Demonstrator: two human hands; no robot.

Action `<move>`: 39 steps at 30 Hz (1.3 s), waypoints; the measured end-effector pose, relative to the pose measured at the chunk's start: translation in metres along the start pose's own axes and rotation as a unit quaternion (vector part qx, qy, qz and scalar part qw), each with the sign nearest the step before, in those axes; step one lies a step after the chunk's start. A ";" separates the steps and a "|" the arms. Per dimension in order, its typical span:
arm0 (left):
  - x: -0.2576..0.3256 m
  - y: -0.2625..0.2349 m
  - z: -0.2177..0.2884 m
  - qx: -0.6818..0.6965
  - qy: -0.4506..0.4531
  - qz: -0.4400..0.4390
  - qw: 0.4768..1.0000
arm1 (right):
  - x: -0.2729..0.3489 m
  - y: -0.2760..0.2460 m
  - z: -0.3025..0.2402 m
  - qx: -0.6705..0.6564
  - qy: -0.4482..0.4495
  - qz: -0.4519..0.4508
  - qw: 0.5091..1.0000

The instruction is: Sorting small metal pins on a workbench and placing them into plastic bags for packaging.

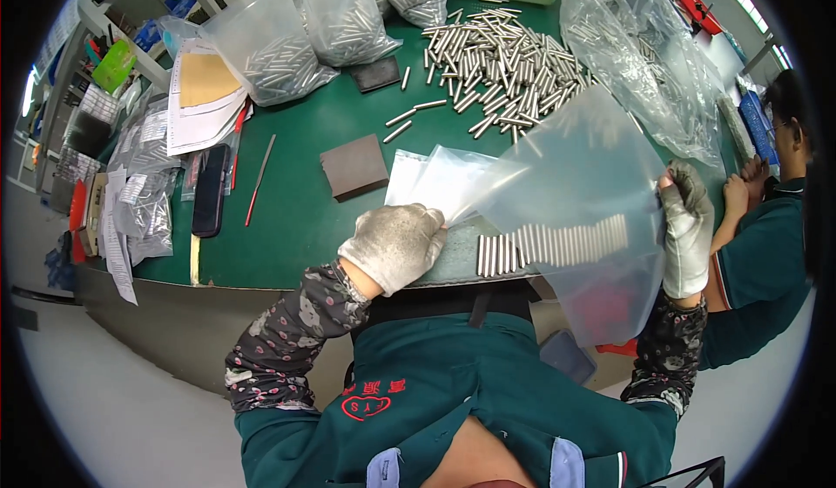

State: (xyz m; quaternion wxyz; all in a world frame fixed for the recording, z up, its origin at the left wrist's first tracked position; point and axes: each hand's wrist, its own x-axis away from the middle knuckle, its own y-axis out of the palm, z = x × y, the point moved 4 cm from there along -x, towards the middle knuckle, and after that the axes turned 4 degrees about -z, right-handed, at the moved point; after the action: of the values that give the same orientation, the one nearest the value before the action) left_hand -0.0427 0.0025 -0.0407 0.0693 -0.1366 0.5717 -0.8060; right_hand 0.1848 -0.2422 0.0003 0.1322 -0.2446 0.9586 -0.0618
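Observation:
A clear plastic bag (pixel 579 170) is stretched between my two gloved hands over the table's front edge. My left hand (pixel 396 242), in a greyish-white glove, is closed on the bag's gathered left end. On the right, my right hand (pixel 687 218) pinches the bag's other edge between thumb and fingers. Beneath the film, a row of short metal pins (pixel 498 255) lies side by side; its right part shows only through the plastic. A white sheet or folded bag (pixel 409 175) lies just beyond my left hand.
A large heap of metal pins (pixel 505 61) covers the back middle. Filled bags of pins (pixel 270 48) stand at the back left. A brown block (pixel 353 167), a phone (pixel 210 190) and a thin file-like tool (pixel 259 179) lie left. Another person (pixel 766 244) sits close at right.

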 end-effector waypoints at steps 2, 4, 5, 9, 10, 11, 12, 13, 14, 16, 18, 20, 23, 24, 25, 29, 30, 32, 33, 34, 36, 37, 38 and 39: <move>-0.005 -0.002 -0.003 0.008 0.003 -0.068 0.998 | 0.001 -0.004 -0.003 0.039 -0.003 -0.019 0.999; -0.005 -0.012 -0.006 0.028 0.012 -0.148 0.989 | 0.004 -0.006 -0.005 0.033 -0.005 -0.013 0.999; -0.003 -0.029 -0.004 0.005 -0.013 -0.128 0.992 | 0.005 -0.007 -0.004 0.027 -0.008 -0.007 1.000; 0.018 -0.130 -0.038 -0.007 -0.090 0.164 0.982 | 0.008 -0.018 -0.006 0.033 -0.022 0.042 0.998; 0.034 -0.154 -0.051 0.067 -0.093 0.239 0.964 | 0.007 -0.021 -0.004 0.041 -0.025 0.055 0.997; 0.056 -0.174 -0.065 0.081 -0.025 0.368 0.926 | 0.007 -0.022 -0.006 0.049 -0.029 0.067 0.996; 0.070 -0.190 -0.061 0.095 -0.047 0.436 0.894 | 0.007 -0.017 -0.007 0.039 -0.026 0.114 0.992; 0.083 -0.203 -0.059 0.034 -0.030 0.465 0.884 | 0.006 -0.015 -0.011 0.038 -0.026 0.113 0.993; 0.084 -0.202 -0.054 -0.054 -0.012 0.498 0.865 | 0.006 -0.013 -0.015 0.019 -0.009 0.091 0.996; 0.072 -0.187 -0.035 -0.206 -0.015 0.475 0.856 | 0.006 -0.005 -0.023 -0.009 -0.004 0.064 0.998; 0.047 -0.153 -0.017 -0.225 0.007 0.386 0.895 | 0.005 0.002 -0.021 -0.010 -0.011 0.053 0.998; 0.020 -0.114 -0.005 -0.180 -0.019 0.237 0.955 | 0.004 0.014 -0.024 -0.014 -0.024 0.044 0.999; -0.019 -0.058 -0.016 -0.029 -0.035 0.090 0.995 | 0.006 0.021 -0.027 -0.001 -0.046 -0.012 0.999; -0.026 -0.042 -0.024 0.040 -0.030 0.065 0.997 | 0.006 0.026 -0.029 -0.005 -0.053 -0.023 0.998; -0.032 -0.032 -0.026 0.043 -0.025 0.064 0.997 | 0.007 0.026 -0.029 -0.001 -0.052 -0.020 0.998; -0.049 -0.009 -0.032 0.119 -0.037 0.001 0.992 | 0.007 0.025 -0.024 0.071 -0.059 -0.030 0.995; -0.052 -0.007 -0.033 0.115 -0.032 -0.025 0.993 | 0.005 0.021 -0.020 0.073 -0.057 -0.025 0.995; -0.054 -0.004 -0.033 0.110 -0.028 -0.050 0.992 | 0.005 0.021 -0.021 0.073 -0.056 -0.021 0.996; -0.052 -0.008 -0.030 0.081 -0.031 -0.013 0.996 | 0.007 0.024 -0.025 0.054 -0.025 -0.032 0.998; -0.052 -0.012 -0.026 0.052 -0.033 0.025 0.998 | 0.007 0.025 -0.027 0.034 0.004 -0.042 0.999; -0.048 -0.019 -0.013 0.035 -0.023 0.088 0.995 | 0.005 0.024 -0.027 0.043 0.027 -0.068 0.996; -0.045 -0.024 -0.006 0.020 -0.013 0.147 0.989 | 0.004 0.024 -0.026 0.052 0.054 -0.094 0.993; -0.041 -0.025 -0.001 0.027 0.010 0.196 0.980 | 0.005 0.028 -0.026 0.053 0.051 -0.093 0.993; -0.040 -0.022 0.002 0.027 0.012 0.198 0.980 | 0.006 0.035 -0.026 0.013 0.058 -0.085 0.995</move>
State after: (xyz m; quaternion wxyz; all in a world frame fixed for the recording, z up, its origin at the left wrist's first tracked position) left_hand -0.0026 0.0189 -0.0248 0.2243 -0.0087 0.5665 -0.7929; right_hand 0.1569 -0.2131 0.0174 0.0735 -0.3195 0.9395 -0.0989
